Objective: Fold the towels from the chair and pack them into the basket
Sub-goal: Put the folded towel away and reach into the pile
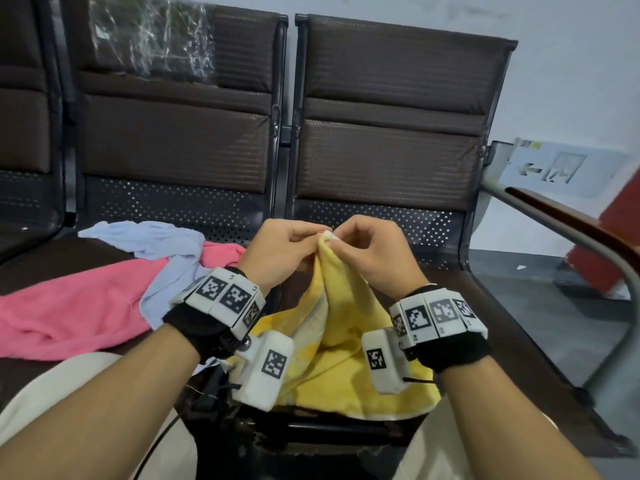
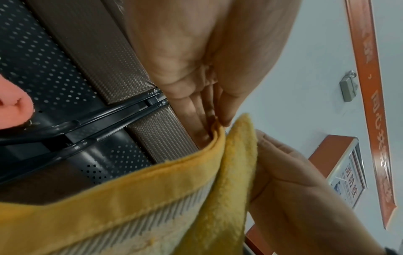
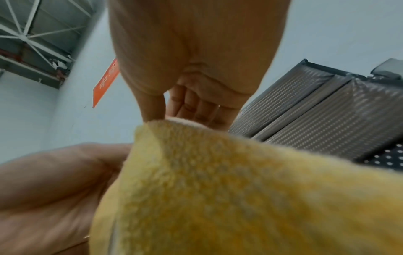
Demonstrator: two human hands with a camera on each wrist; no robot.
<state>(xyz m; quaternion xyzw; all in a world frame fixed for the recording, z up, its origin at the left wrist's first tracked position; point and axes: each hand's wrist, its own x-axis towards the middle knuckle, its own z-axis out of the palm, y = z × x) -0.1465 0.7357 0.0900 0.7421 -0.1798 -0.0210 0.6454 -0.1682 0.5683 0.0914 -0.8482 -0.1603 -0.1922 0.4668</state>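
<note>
A yellow towel (image 1: pixel 341 327) with a striped white band hangs from both hands over the right seat, its lower part bunched near my lap. My left hand (image 1: pixel 285 249) and right hand (image 1: pixel 369 251) meet at its top corner and each pinches the edge there. In the left wrist view the left fingers (image 2: pixel 205 110) clamp the yellow towel's hem (image 2: pixel 152 182). The right wrist view has the right thumb and fingers (image 3: pixel 152 110) nipping the yellow towel (image 3: pixel 240 189). A pink towel (image 1: pixel 79 306) and a pale blue towel (image 1: pixel 162 251) lie crumpled on the left seat. No basket is in view.
A row of dark brown padded chairs (image 1: pixel 398 126) with perforated metal backs stands against a white wall. A metal armrest with a wooden top (image 1: pixel 568 220) runs along the right. Grey floor and a red object (image 1: pixel 609 244) lie beyond it.
</note>
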